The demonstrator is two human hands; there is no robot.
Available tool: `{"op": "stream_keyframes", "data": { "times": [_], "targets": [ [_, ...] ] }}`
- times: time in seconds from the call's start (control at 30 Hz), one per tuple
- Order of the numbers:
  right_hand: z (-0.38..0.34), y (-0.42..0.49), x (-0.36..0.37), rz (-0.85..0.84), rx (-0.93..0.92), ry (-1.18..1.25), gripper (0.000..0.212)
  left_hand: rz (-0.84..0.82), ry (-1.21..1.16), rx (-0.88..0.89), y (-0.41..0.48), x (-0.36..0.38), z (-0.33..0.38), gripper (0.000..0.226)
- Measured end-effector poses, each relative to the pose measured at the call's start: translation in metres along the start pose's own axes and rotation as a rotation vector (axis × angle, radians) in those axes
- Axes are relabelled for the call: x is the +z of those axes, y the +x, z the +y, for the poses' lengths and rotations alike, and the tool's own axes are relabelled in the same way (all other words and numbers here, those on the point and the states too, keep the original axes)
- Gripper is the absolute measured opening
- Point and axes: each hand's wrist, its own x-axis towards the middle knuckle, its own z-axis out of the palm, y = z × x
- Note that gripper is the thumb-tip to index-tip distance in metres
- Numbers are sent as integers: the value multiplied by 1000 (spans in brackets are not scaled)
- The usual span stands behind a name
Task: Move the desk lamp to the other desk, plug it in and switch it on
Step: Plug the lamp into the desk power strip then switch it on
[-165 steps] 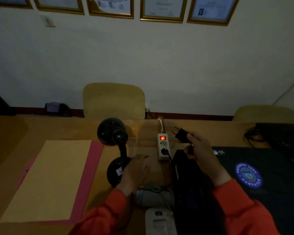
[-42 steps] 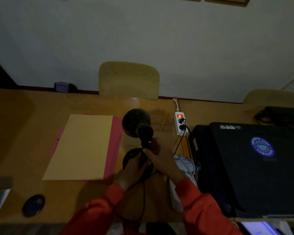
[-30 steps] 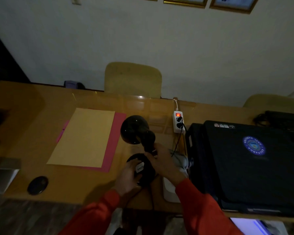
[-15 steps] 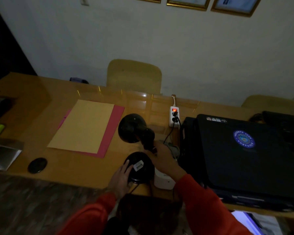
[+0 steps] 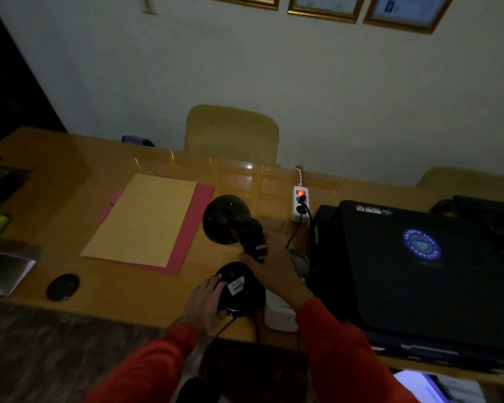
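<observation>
Both hands are closed on the desk lamp (image 5: 236,251) at the lower centre of the frame: the right hand (image 5: 269,269) is wrapped round its neck just under the shade, and the left hand (image 5: 205,303) curls its fingers over the near-left edge of the round base (image 5: 239,289). The lamp sits at the near edge of the bench (image 5: 70,205), between the tan sheet on its pink folder (image 5: 146,219) to the left and the big black laptop (image 5: 419,271) to the right, with a white device (image 5: 278,312) just beside the base. By my reading, the step in hand is the last one: the lamp appears to be set on this bench, and two black plugs sit in the white power strip (image 5: 300,203), whose red switch glows. I cannot trace which cord is the lamp's, and the shade is dark, so it looks not yet lit. The next move likely calls for one hand to steady the base while a finger finds the switch; I cannot see where that switch is. The lamp's long axis runs from the base up and away along the neck toward the upper centre of the frame, roughly upright with a lean away from the person. The domed shade (image 5: 224,219) sits up and left of the neck with its rounded back facing the camera, so its mouth seems to point down and away toward the bench.
</observation>
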Motion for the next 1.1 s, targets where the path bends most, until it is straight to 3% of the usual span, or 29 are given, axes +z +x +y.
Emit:
{"op": "stream_keyframes", "data": {
  "times": [0.17, 0.3, 0.47, 0.73, 0.93, 1.1],
  "targets": [
    [-1, 1, 8, 131, -34, 82, 64, -8, -33, 3, 1, 0, 0, 72],
    [-9, 1, 7, 196, -101, 111, 55, -13, -23, -23, -4, 2, 8, 67],
    [-12, 1, 7, 219, -154, 104, 57, -8, 30, -58, -14, 8, 15, 68],
    [-10, -2, -5, 164, -181, 145, 49, -19, 22, -79, -13, 6, 19, 68],
    [-7, -8, -12, 139, -189, 117, 53, 61, -47, -79, -10, 0, 16, 63],
    [-6, -6, -6, 99, -172, 137, 53, -18, 56, -45, -7, -1, 16, 69]
  ]
}}
